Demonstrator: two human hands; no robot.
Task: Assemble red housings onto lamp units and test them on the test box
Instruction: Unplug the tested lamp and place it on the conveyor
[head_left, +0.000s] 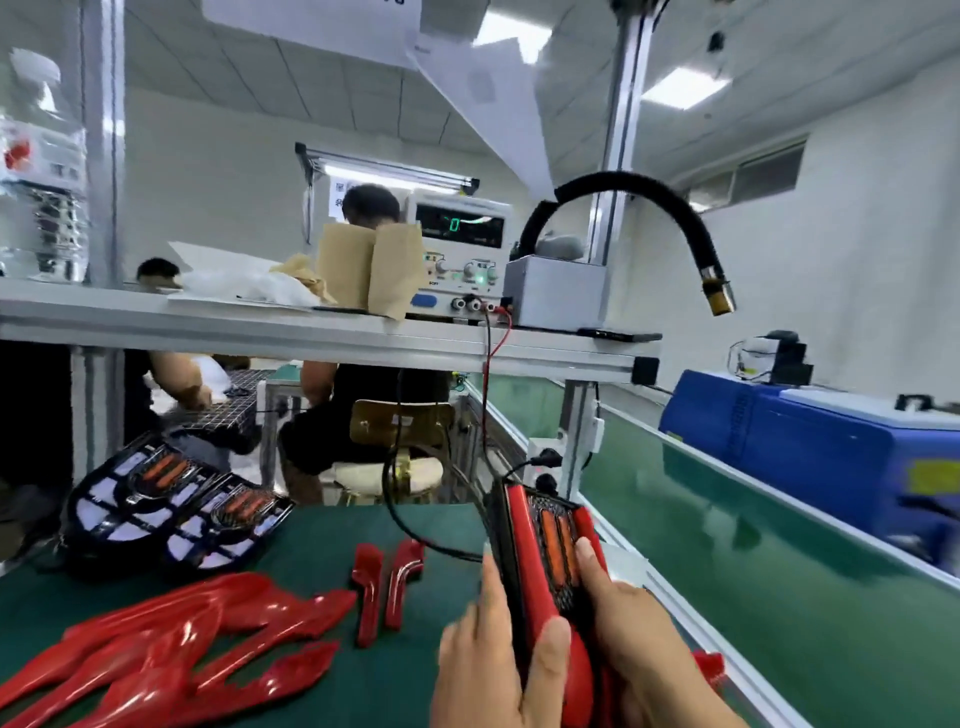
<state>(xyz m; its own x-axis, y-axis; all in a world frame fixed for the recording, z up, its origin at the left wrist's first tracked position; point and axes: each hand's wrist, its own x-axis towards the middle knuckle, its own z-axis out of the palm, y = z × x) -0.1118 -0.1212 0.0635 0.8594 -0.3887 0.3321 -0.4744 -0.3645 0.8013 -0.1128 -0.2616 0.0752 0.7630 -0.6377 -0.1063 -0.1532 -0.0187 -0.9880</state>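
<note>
Lamp units (156, 486): three, one in hands (488, 654).

Green bench mat (322, 540): red housings (171, 639) piled front-left, two small red pieces (387, 587) laid mid-bench, black lamp units (130, 499) set side by side rear-left, black cable (452, 552) run across.

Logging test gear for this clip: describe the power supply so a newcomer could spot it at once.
Find the grey shelf above the green mat. Toward its right end, between brown paper bags and a plain metal box, stands the white power supply. Only it shows a glowing green 0.
</note>
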